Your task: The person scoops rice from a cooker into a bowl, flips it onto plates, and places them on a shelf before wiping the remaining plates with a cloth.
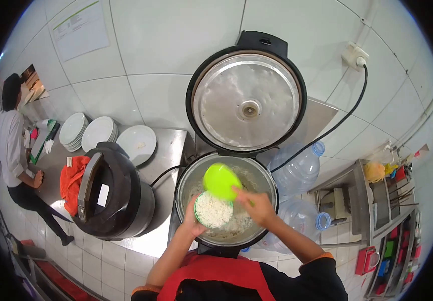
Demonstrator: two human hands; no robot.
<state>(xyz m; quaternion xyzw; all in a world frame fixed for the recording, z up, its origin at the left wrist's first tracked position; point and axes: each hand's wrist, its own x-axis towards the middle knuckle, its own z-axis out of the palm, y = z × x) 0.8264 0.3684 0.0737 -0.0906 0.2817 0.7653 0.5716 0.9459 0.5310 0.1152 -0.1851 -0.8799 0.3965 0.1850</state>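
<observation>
My left hand (192, 219) is wrapped round the side of a small bowl filled with white rice (214, 210), held over the open rice cooker (181, 183). In my right hand (257, 206) is a bright green rice paddle (221, 180), its broad blade just above the bowl's far edge. Below both hands, the cooker's pot has rice stuck to its wall and bottom. The cooker's round metal-lined lid (246, 85) stands raised against the wall. My fingers partly hide the bowl's left side and the paddle's handle.
To the left stands a closed dark cooker (126, 200) with an orange cloth (73, 183) on it. Stacked white plates (98, 131) and a single plate (137, 143) lie behind it. Large clear bottles (297, 165) stand at right, under a black cord (337, 120). Another person (13, 135) stands far left.
</observation>
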